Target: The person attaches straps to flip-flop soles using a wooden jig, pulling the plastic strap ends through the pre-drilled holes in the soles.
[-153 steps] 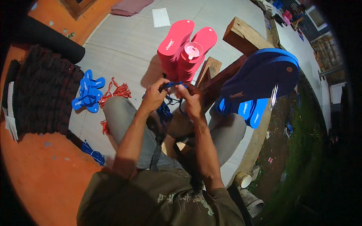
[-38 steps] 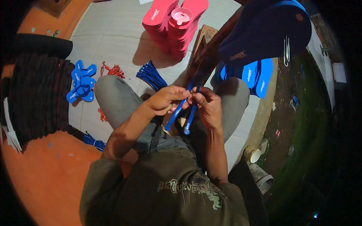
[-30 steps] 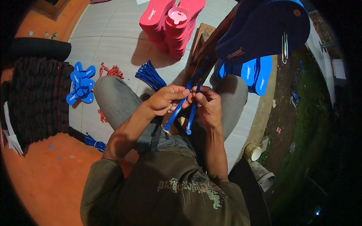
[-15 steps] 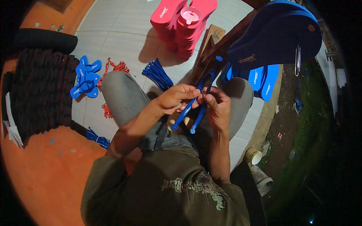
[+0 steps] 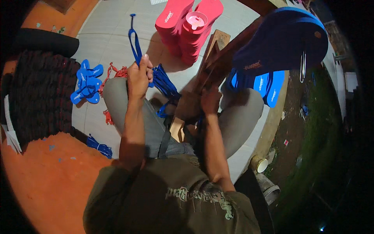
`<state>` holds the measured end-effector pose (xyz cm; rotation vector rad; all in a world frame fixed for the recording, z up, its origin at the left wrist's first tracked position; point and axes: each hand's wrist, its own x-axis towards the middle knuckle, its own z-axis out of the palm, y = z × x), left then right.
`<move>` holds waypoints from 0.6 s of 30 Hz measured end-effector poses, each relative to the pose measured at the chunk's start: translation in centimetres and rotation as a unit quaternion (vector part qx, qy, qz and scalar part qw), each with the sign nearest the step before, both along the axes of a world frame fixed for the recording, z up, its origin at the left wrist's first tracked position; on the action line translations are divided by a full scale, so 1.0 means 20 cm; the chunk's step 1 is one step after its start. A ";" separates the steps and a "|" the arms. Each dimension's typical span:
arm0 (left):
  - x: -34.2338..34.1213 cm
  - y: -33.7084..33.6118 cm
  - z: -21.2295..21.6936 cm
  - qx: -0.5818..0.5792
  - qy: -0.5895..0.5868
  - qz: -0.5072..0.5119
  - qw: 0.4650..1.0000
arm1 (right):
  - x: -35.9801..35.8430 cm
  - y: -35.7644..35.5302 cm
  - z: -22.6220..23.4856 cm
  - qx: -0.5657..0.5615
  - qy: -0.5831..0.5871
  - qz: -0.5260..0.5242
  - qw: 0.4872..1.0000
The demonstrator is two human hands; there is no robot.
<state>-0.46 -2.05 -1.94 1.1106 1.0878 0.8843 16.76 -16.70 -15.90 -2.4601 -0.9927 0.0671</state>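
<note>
My left hand (image 5: 140,78) is closed round a blue flip-flop strap (image 5: 135,43), whose plugged toe end points up and away over the floor tiles. Just right of that hand lies a bundle of blue straps (image 5: 165,81). My right hand (image 5: 211,100) is in shadow beside the wooden bench (image 5: 200,84) between my knees. Its fingers are curled, and whatever they may hold is hidden. Over my right knee, a stack of dark blue soles (image 5: 278,43) rests at the bench's raised end, with a metal pin (image 5: 303,66) hanging at its side.
Pink soles (image 5: 187,39) stand stacked ahead, a small pink cup (image 5: 196,20) on top. Finished blue flip-flops (image 5: 87,82) and red straps (image 5: 120,72) lie left. A tall dark stack (image 5: 43,93) stands far left. Blue soles (image 5: 269,87) sit right, near the floor's edge.
My hands have parted from the strap they held together at the middle. The left has moved left and forward with a strap; the right has drawn slightly left, to the bench.
</note>
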 end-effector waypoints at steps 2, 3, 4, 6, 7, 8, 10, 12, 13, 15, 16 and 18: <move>0.00 0.00 -0.01 0.018 0.028 -0.022 0.999 | -0.08 -0.10 -0.31 -0.098 0.036 -0.044 0.994; 0.01 -0.01 -0.03 0.016 0.037 -0.038 0.998 | -0.12 -0.11 -0.33 -0.108 0.047 -0.059 0.991; 0.03 -0.03 -0.05 0.014 0.045 -0.056 0.997 | -0.14 -0.11 -0.35 -0.117 0.059 -0.076 0.988; 0.07 -0.05 -0.05 0.006 0.012 -0.093 0.996 | -0.13 -0.14 -0.37 -0.087 0.091 -0.045 0.991; 0.09 -0.05 -0.04 -0.020 0.019 -0.107 0.994 | -0.09 -0.16 -0.38 -0.047 0.112 0.003 0.993; 0.10 -0.06 -0.03 -0.046 0.026 -0.121 0.991 | -0.05 -0.17 -0.38 -0.007 0.131 0.051 0.990; 0.05 -0.06 -0.08 -0.053 0.101 -0.136 0.984 | -0.07 -0.04 0.02 0.017 0.329 0.016 0.944; 0.09 -0.16 -0.15 0.032 0.220 -0.262 0.939 | -0.03 -0.02 0.27 0.077 0.442 -0.016 0.894; 0.12 -0.21 -0.17 0.207 0.205 -0.295 0.910 | 0.00 -0.02 0.31 0.129 0.466 -0.016 0.875; 0.19 -0.31 -0.13 0.173 0.129 -0.340 0.915 | 0.01 -0.02 0.45 0.194 0.482 -0.023 0.854; 0.21 -0.32 -0.08 0.057 0.101 -0.382 0.917 | -0.02 0.00 0.56 0.207 0.477 -0.028 0.854; 0.21 -0.33 -0.08 -0.062 0.065 -0.417 0.904 | -0.07 0.03 0.74 0.229 0.448 -0.022 0.864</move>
